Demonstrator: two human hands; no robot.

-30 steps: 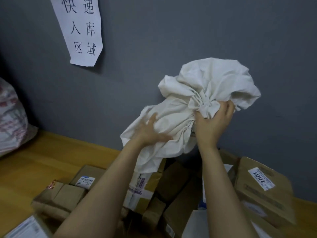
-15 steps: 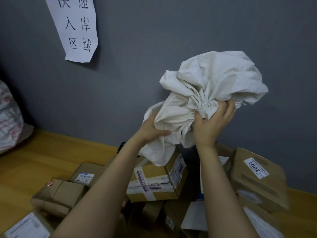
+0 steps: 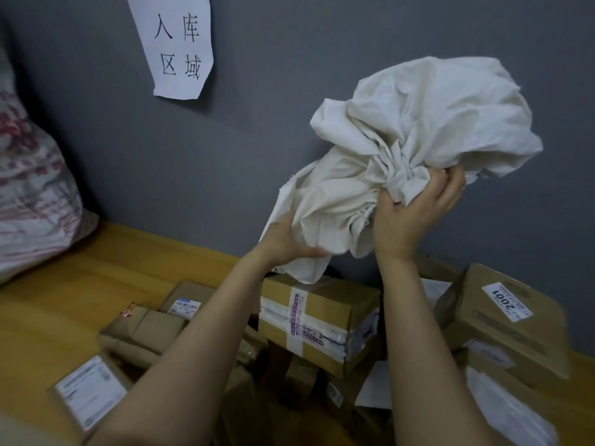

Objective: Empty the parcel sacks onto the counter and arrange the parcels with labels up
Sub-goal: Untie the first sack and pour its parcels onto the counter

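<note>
A wooden worktop runs along a grey wall, with a bulging printed sack still unopened at far left and a heap of cardboard parcels in the middle and at right. Above the heap a person holds up a limp white cloth sack. The right hand is clenched round its bunched middle, and the left hand grips the loose cloth near its mouth.

The heap looks like the main hazard, since the boxes lie tilted on one another. The taped box under the sack's mouth rests on top of others, so a brush from the hanging cloth or a forearm could tip it. Anything left inside the sack would land on it. Several labels are turned aside or hidden.

A second ago the cloth partly covered the taped box, which now lies clear. The left hand, then spread flat on the sack, now grasps it.
</note>
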